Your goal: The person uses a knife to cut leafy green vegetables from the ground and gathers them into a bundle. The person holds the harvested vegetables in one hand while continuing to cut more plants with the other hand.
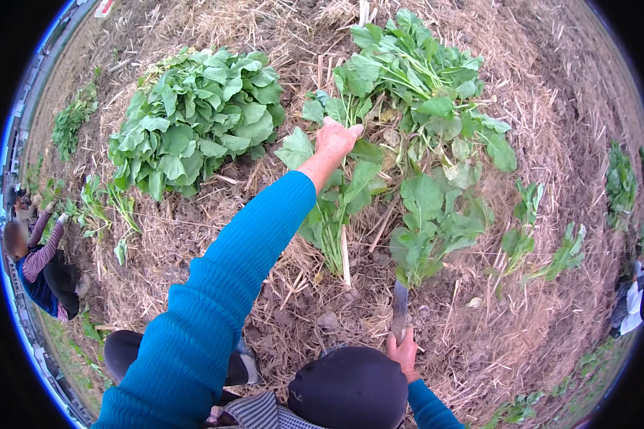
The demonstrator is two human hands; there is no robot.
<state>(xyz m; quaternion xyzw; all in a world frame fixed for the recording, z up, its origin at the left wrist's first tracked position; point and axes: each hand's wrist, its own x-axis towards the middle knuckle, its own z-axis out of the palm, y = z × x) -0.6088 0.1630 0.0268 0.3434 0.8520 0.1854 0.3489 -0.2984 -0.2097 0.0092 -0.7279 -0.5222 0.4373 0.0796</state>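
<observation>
My left hand (337,138) reaches forward over leafy green plants (357,187), its fingers bent down among the leaves. Stems and leaves show just beyond it, but whether the fingers grip them is hidden. Close to my right knee, my right hand (403,351) holds a knife (400,308) by its handle. The blade points away from me, its tip beside the base of a leafy plant (424,236). A loose heap of cut greens (424,75) lies beyond, to the right of my left hand. To the left sits a large, neatly gathered pile of greens (198,123).
Dry straw (300,257) covers the soil. A thin string (193,220) runs across the ground. Small plants (563,254) stand at right, and more greens (107,204) at left. A person (43,263) crouches at far left; white cloth (632,308) shows at far right.
</observation>
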